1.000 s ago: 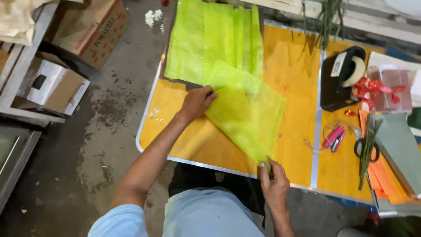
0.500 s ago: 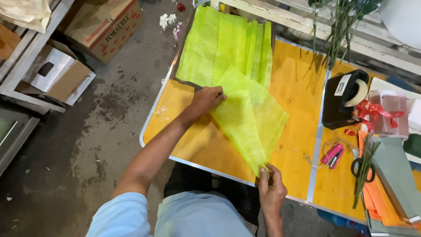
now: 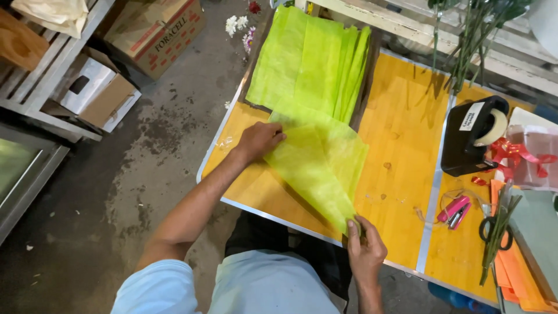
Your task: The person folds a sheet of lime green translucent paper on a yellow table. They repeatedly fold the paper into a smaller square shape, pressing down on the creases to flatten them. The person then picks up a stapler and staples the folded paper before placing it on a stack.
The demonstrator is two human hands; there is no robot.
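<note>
A lime-green sheet of wrapping paper (image 3: 317,166) lies folded into a narrow cone shape on the orange table top (image 3: 401,134). My left hand (image 3: 258,141) presses flat on the sheet's upper left edge. My right hand (image 3: 365,247) pinches the sheet's pointed lower corner at the table's near edge. Behind it lies a stack of more lime-green sheets (image 3: 311,61), spread over the table's far left end.
A black tape dispenser (image 3: 474,136), red ribbon (image 3: 511,152), a pink stapler (image 3: 454,209), scissors (image 3: 494,229) and orange paper (image 3: 517,273) sit to the right. Green flower stems (image 3: 471,40) lean at the back. Cardboard boxes (image 3: 154,32) and small flowers (image 3: 238,26) are on the floor left.
The sheet has been folded narrower, its right side brought over toward the left. My right hand has stayed pinching the lower corner; my left hand has stayed on the upper edge.
</note>
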